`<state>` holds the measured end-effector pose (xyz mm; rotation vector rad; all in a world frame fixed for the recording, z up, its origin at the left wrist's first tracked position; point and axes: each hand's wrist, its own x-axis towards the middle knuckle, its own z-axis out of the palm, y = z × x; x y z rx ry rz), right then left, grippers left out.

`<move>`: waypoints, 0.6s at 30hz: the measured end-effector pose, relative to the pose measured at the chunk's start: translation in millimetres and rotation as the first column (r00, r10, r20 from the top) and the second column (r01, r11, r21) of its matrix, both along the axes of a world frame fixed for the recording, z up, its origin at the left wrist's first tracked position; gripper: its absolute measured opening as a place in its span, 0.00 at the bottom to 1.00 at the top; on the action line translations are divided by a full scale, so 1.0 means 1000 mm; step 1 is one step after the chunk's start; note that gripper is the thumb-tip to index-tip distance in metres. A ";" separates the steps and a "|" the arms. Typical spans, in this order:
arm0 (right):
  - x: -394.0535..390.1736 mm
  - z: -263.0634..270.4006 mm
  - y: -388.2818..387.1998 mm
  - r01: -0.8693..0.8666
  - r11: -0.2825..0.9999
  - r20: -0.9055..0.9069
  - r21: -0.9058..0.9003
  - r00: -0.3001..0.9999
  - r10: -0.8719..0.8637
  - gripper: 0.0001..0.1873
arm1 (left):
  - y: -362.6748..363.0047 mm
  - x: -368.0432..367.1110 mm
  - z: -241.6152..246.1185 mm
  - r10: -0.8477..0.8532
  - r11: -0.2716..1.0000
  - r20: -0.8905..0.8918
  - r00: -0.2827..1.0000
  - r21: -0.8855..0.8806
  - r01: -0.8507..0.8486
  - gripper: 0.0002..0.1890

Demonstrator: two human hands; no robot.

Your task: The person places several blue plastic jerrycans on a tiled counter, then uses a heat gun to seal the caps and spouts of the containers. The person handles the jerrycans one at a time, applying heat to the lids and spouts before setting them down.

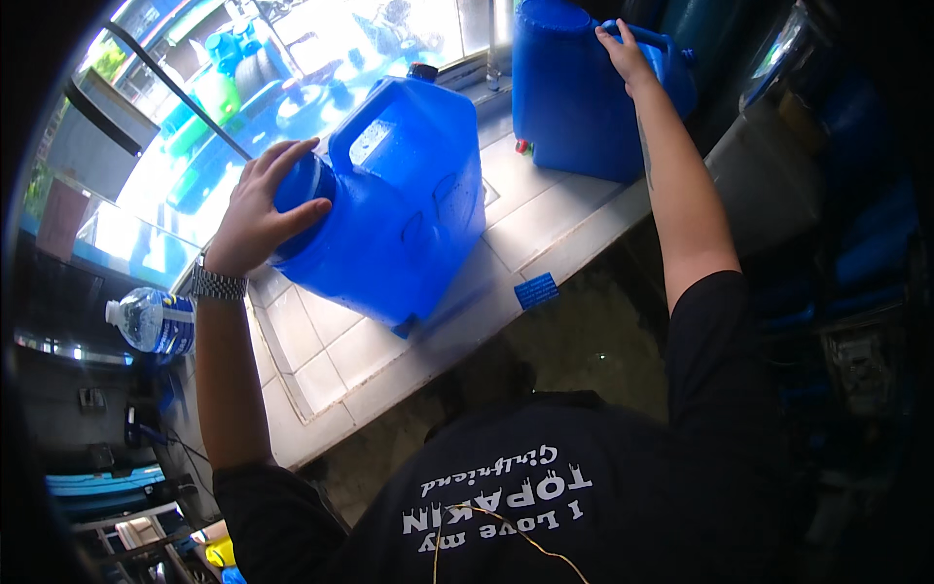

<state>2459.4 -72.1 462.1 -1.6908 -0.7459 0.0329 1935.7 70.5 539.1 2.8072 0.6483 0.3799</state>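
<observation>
A blue plastic water jug with a moulded handle and a small dark cap stands on the white-tiled counter. My left hand, a metal-band watch at its wrist, is closed around the wide blue lid at that jug's left end. Farther back on the right is another blue jug, upright, with a red-capped spigot low on its side. My right hand rests on a blue handle at the right, fingers partly over it; which container this handle belongs to is unclear.
A clear plastic bottle with a blue label lies beyond my left wrist. Near the counter's front edge is a small blue printed card. A window with a dark metal bar runs along the back. Grey bins stand at the right.
</observation>
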 end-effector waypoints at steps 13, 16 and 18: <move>-0.205 -0.161 -0.080 -0.183 0.565 0.277 -0.805 0.725 0.631 0.34 | 0.003 -0.007 -0.009 -0.101 0.977 0.330 0.938 0.213 0.030 0.28; -0.252 -0.210 -0.132 -0.220 0.346 0.105 -0.912 0.689 0.717 0.41 | -0.013 -0.028 -0.011 -0.315 0.834 0.634 0.706 0.541 -0.113 0.17; -0.269 -0.233 -0.146 -0.128 0.488 0.263 -0.863 0.711 0.652 0.37 | -0.043 -0.051 -0.034 -0.300 0.864 0.751 0.588 0.475 -0.165 0.16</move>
